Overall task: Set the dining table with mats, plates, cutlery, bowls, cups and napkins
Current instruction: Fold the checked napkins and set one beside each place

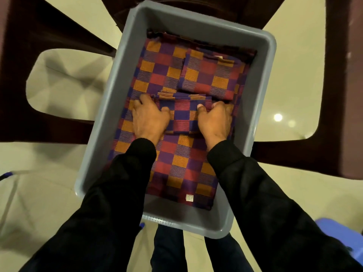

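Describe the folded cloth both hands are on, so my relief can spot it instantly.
Find the grey tub lined with a large checked mat. Two small folded checked napkins lie on it; the one wanted is nearer the person, between the left hand and right hand. The other napkin lies beyond it, untouched.

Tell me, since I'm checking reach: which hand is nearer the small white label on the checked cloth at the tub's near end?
Right, narrowly. The white label lies toward you from the right hand; the left hand sits farther left. Both grip the folded napkin.
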